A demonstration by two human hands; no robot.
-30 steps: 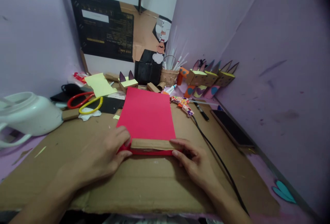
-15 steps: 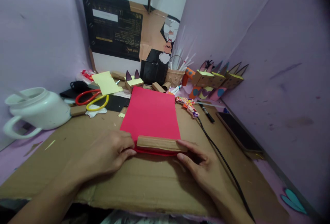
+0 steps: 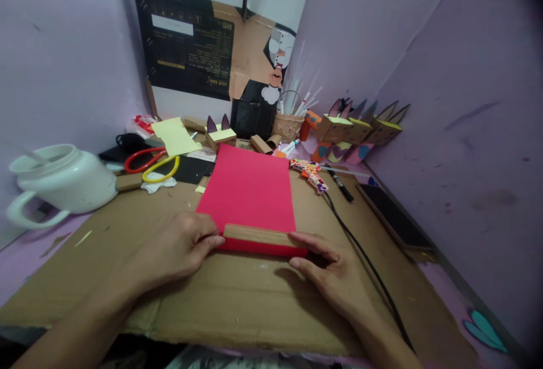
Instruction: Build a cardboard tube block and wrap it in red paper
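A sheet of red paper lies on the cardboard-covered table, its near edge folded up against the front of a narrow brown cardboard piece. At the left end, my left hand is closed, pinching the folded paper and the end of the cardboard between thumb and fingers. The fingertips of my right hand hold the right end of the cardboard from above. Its thumb is just in front of the paper's edge, slightly apart from it. The underside of the cardboard is hidden.
A patterned glue gun with a black cord sits right of the paper, near a black marker and a phone. Scissors and a white pot are at left. Cardboard animal figures stand at the back right.
The paper's near edge has come up over the front of the cardboard piece. My right thumb has moved off the paper's edge. The view has shifted slightly left.
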